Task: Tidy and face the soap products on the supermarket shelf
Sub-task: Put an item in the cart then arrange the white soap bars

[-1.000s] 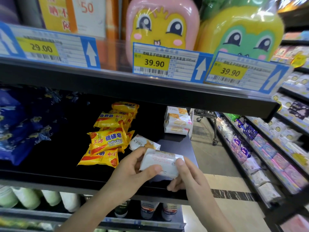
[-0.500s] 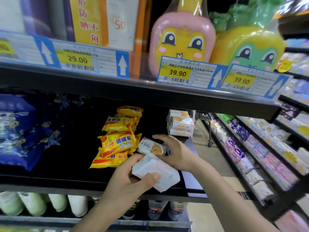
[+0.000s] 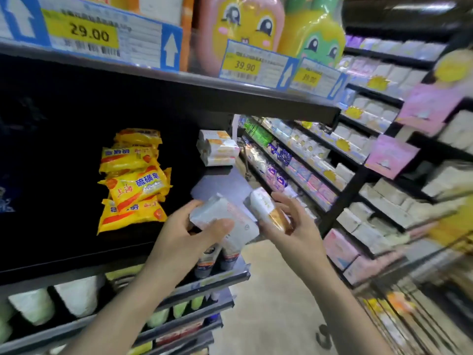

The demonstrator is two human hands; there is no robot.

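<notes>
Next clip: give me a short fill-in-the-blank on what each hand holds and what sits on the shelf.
1. The left hand holds a ____ soap pack.
2. The right hand holds a white soap bar with an ____ end.
3. The sulfur soap packets piled on the shelf are mainly ____.
4. The price tag above the packets reads ____.

Missing words: white; orange; yellow; 29.00

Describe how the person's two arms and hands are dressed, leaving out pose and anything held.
Both forearms are bare up to the frame's lower edge: no sleeves show. The left hand and right hand wear no gloves, and no rings, watch or bracelet are visible on fingers or wrists.
</notes>
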